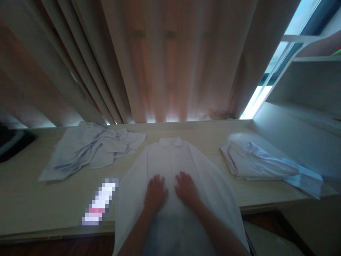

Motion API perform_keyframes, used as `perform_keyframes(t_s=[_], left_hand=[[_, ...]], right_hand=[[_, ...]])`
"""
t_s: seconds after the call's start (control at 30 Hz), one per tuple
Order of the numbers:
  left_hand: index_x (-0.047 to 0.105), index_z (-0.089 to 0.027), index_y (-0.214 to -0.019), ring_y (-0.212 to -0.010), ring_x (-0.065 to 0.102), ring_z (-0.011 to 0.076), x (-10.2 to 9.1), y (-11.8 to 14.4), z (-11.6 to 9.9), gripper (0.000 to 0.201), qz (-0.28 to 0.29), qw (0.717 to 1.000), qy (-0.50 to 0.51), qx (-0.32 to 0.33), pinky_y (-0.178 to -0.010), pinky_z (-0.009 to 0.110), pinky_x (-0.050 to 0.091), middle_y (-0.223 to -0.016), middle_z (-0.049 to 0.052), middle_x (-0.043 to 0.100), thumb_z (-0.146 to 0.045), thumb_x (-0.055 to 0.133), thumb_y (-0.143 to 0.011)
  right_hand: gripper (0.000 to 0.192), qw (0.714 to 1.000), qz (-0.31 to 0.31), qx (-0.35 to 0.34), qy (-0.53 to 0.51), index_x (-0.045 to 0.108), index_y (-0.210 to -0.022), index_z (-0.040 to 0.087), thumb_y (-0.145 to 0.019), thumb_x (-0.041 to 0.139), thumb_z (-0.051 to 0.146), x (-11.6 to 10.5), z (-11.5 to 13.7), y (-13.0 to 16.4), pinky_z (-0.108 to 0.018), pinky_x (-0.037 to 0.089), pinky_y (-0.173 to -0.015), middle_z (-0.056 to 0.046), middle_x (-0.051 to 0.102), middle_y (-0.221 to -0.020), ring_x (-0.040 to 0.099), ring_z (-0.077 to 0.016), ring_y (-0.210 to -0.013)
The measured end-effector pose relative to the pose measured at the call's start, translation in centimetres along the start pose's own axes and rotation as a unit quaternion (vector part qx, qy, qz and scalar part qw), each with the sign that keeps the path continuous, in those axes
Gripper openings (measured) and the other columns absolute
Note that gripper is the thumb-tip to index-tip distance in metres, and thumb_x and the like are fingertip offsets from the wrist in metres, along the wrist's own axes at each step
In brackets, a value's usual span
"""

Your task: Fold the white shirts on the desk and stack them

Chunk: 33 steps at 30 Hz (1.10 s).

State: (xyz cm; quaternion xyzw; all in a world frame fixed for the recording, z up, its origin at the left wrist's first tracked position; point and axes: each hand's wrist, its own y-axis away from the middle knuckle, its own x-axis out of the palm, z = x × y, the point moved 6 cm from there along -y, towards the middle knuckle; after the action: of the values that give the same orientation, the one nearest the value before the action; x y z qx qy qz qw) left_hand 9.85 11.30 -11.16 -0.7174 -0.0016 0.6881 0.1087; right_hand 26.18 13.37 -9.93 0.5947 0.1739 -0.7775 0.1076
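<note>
A white collared shirt (170, 160) lies spread front up on the pale table, its collar (170, 142) toward the curtain and its lower part hanging past the front edge toward me. My left hand (156, 192) rests flat on the left half of the shirt front, fingers stretched toward the collar. On the right half, my right hand (187, 188) lies flat in the same way, fingers slightly spread. Neither hand holds anything. A gap of shirt front shows between them.
A crumpled white garment (93, 149) lies on the table (53, 202) at left, near a blurred-out object (100, 202). At right sits a stack of folded white clothes (255, 161) by a shelf wall (298, 138). A dark item (16, 142) is far left; curtains (170, 71) hang behind.
</note>
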Motion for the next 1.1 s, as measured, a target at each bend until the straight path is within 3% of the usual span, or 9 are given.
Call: perform_keyframes(t_s=[0.33,0.73,0.93,1.03,1.1], left_hand=[[0.036,-0.017,-0.138,-0.136,0.025,0.0292,-0.2,0.3,-0.1,0.059,-0.018,1.000,0.016,-0.005,-0.112,0.046,0.015,-0.146,0.015,0.035,-0.048,0.034,-0.087],[0.034,-0.015,-0.139,-0.137,0.022,0.0305,-0.8,0.2,-0.4,0.062,0.009,0.999,0.048,-0.007,-0.112,0.048,0.011,-0.148,0.015,0.031,-0.049,0.033,-0.087],[0.039,-0.010,-0.135,-0.136,0.024,0.0348,-2.1,-0.4,-0.9,0.059,0.047,0.994,0.094,-0.014,-0.110,0.051,0.014,-0.144,0.020,0.034,-0.039,0.041,-0.084],[0.049,-0.013,-0.127,-0.131,0.034,0.0295,-2.6,-1.3,-1.0,0.048,0.071,0.990,0.121,-0.015,-0.108,0.046,0.024,-0.136,0.017,0.046,-0.031,0.046,-0.082],[0.056,-0.014,-0.114,-0.116,0.050,0.0245,-2.3,-1.9,-0.7,0.035,0.098,0.984,0.142,-0.043,-0.099,0.043,0.037,-0.119,0.014,0.058,-0.031,0.043,-0.087]], right_hand=[[0.053,1.000,0.007,-0.009,0.011,0.038,-0.138,0.018,-0.088,0.040,0.035,0.8,-0.1,-0.3,-0.045,0.012,-0.111,-0.014,0.034,-0.146,0.025,-0.0263,-0.136],[0.053,0.999,0.012,-0.014,0.037,0.038,-0.138,0.018,-0.089,0.037,0.036,0.6,0.4,-0.3,-0.046,0.012,-0.110,-0.014,0.032,-0.147,0.024,-0.0272,-0.136],[0.053,0.998,0.038,-0.018,0.053,0.037,-0.138,0.015,-0.088,0.040,0.032,-0.7,1.2,-0.6,-0.047,0.016,-0.109,-0.016,0.032,-0.146,0.025,-0.0291,-0.136],[0.044,0.997,0.057,0.011,0.045,0.045,-0.130,0.017,-0.089,0.038,0.030,-1.3,1.6,-0.7,-0.040,0.027,-0.104,-0.016,0.045,-0.137,0.040,-0.0258,-0.127],[0.039,0.996,0.072,0.037,0.042,0.052,-0.121,0.016,-0.091,0.033,0.033,-1.3,1.9,-0.7,-0.037,0.038,-0.094,-0.016,0.058,-0.121,0.054,-0.0240,-0.111]])
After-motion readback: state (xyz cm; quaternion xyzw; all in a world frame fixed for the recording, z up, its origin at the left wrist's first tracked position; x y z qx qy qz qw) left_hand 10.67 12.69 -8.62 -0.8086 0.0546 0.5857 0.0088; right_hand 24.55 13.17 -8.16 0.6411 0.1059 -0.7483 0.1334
